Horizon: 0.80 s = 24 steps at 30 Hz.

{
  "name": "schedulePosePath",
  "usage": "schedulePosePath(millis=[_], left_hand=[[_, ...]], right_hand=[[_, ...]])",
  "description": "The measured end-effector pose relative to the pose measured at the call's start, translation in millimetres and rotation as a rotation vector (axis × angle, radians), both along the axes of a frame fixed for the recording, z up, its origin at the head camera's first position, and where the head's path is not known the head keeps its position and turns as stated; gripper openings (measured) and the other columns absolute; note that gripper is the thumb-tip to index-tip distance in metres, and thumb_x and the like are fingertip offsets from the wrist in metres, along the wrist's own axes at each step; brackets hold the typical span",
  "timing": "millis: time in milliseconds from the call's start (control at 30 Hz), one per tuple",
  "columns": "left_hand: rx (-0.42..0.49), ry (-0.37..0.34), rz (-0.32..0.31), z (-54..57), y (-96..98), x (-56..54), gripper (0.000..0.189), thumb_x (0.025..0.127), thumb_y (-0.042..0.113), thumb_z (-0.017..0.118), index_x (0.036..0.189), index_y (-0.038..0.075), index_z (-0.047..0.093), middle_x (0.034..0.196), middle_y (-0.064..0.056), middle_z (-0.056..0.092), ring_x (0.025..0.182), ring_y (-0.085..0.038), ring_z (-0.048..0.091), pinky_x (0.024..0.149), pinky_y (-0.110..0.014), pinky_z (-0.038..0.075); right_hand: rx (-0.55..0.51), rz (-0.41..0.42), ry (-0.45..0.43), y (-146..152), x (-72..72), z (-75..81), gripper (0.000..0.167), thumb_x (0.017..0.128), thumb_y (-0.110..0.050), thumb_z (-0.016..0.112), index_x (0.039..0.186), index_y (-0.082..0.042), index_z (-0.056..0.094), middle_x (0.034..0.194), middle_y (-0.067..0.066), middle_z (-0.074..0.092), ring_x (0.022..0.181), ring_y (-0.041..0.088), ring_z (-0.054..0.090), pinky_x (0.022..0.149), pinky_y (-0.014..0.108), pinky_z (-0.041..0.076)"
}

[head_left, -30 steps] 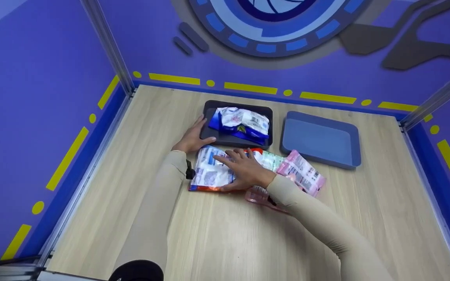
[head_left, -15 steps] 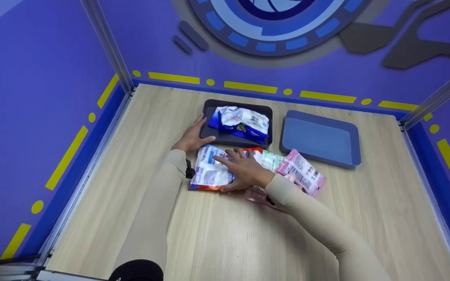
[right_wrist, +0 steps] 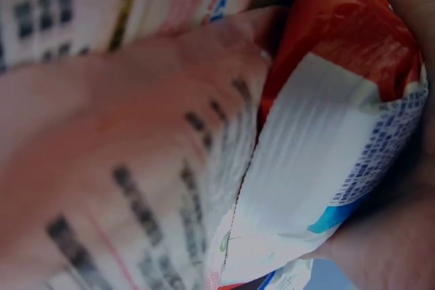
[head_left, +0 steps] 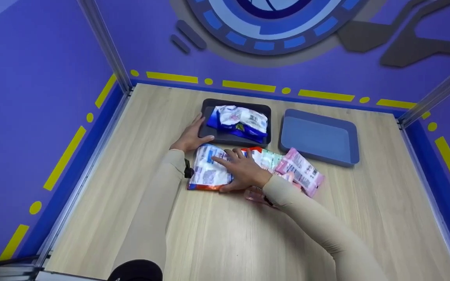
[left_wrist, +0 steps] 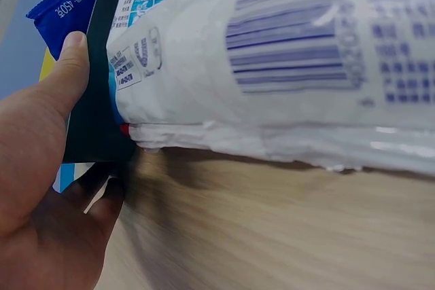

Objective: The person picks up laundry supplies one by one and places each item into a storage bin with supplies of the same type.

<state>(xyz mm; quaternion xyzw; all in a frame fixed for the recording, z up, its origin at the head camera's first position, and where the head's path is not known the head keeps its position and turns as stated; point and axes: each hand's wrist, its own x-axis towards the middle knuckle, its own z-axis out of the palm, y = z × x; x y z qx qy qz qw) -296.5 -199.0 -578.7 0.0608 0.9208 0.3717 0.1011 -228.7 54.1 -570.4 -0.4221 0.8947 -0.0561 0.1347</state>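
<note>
A dark grey tray (head_left: 221,137) holds a blue-and-white packet (head_left: 242,119). At its front left corner my left hand (head_left: 190,137) grips the wall. In the left wrist view the thumb (left_wrist: 71,66) lies against the wall, with fingers bent below. Just in front of the tray lies a white plastic bag (head_left: 209,169) with red ends and purple print. Over its right part my right hand (head_left: 244,169) holds it with spread, bent fingers. The right wrist view has the bag's red end (right_wrist: 353,52) between fingers and thumb; the fingertips are hidden there.
A pink packet (head_left: 301,171), a light green packet (head_left: 270,159) and a clear pinkish packet (head_left: 254,195) lie beside and under the right wrist. Right of the dark tray stands a blue-grey tray (head_left: 318,136). Purple walls (head_left: 248,70) border the wooden table (head_left: 225,242).
</note>
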Motion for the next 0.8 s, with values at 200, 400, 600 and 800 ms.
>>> schedulePosePath(millis=[200, 400, 600, 800], left_hand=[[-0.002, 0.026, -0.022, 0.3, -1.0, -0.3, 0.091, 0.099, 0.041, 0.068, 0.165, 0.005, 0.017, 0.173, -0.010, 0.003, 0.158, -0.032, 0.010, 0.126, -0.049, 0.018], [-0.007, 0.011, -0.014, -1.2, -1.0, -1.4, 0.092, 0.099, 0.043, 0.068, 0.165, 0.007, 0.015, 0.173, -0.009, 0.002, 0.158, -0.031, 0.010, 0.126, -0.049, 0.018], [0.002, 0.009, -0.008, -3.1, -1.0, -2.1, 0.091, 0.099, 0.041, 0.069, 0.165, 0.007, 0.016, 0.173, -0.009, 0.002, 0.158, -0.031, 0.009, 0.126, -0.048, 0.017], [0.002, 0.011, -0.005, -2.5, -1.0, -1.7, 0.091, 0.099, 0.040, 0.069, 0.165, 0.006, 0.017, 0.173, -0.009, 0.002, 0.158, -0.031, 0.008, 0.126, -0.049, 0.017]], right_hand=[[-0.006, 0.004, 0.009, 0.0, 0.9, -1.5, 0.109, 0.077, -0.081, 0.068, 0.165, -0.040, 0.017, 0.165, 0.020, 0.024, 0.147, 0.045, 0.027, 0.111, 0.078, 0.021], [-0.002, -0.016, -0.035, -0.1, 1.2, -1.2, 0.109, 0.078, -0.080, 0.068, 0.165, -0.042, 0.015, 0.168, 0.021, 0.019, 0.150, 0.046, 0.021, 0.113, 0.079, 0.016], [0.000, -0.016, -0.023, -1.1, 0.7, -2.0, 0.110, 0.077, -0.080, 0.069, 0.165, -0.042, 0.015, 0.167, 0.021, 0.021, 0.149, 0.045, 0.023, 0.114, 0.078, 0.014], [0.012, -0.015, -0.011, -1.7, 0.9, -2.2, 0.111, 0.076, -0.081, 0.069, 0.164, -0.042, 0.015, 0.165, 0.019, 0.024, 0.147, 0.043, 0.027, 0.114, 0.077, 0.015]])
